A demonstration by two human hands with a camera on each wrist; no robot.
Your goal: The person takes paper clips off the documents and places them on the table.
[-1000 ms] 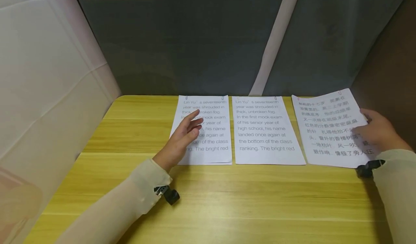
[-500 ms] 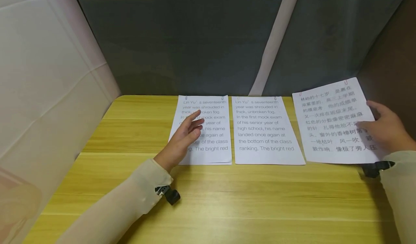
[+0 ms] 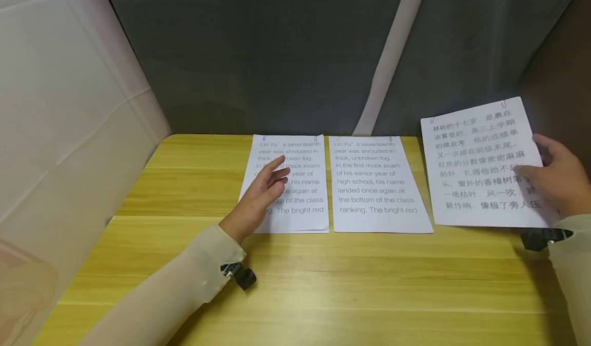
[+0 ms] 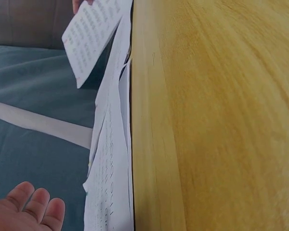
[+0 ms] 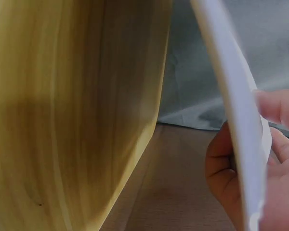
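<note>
Three clipped sets of printed paper are at the back of a yellow wooden table (image 3: 323, 284). My left hand (image 3: 258, 195) rests with straight fingers on the left English set (image 3: 295, 182). The middle English set (image 3: 376, 184) lies flat and untouched. My right hand (image 3: 556, 179) pinches the right edge of the Chinese-text set (image 3: 480, 166), thumb on top, and holds it tilted up off the table. In the right wrist view the sheet's edge (image 5: 236, 120) runs between my fingers (image 5: 279, 106) and my palm. In the left wrist view my left fingers (image 4: 29, 211) show beside the flat sheets (image 4: 111, 159), with the lifted Chinese-text set (image 4: 89, 38) above them.
A dark grey cloth backdrop (image 3: 277, 54) with a pale strip (image 3: 392, 54) hangs behind the table. A white panel (image 3: 60, 105) closes the left side and a brown wall (image 3: 558, 79) the right. Small clips sit at the papers' top edges.
My right hand has lifted the Chinese-text set up off the table and drawn it slightly right. My left hand stays on the left set.
</note>
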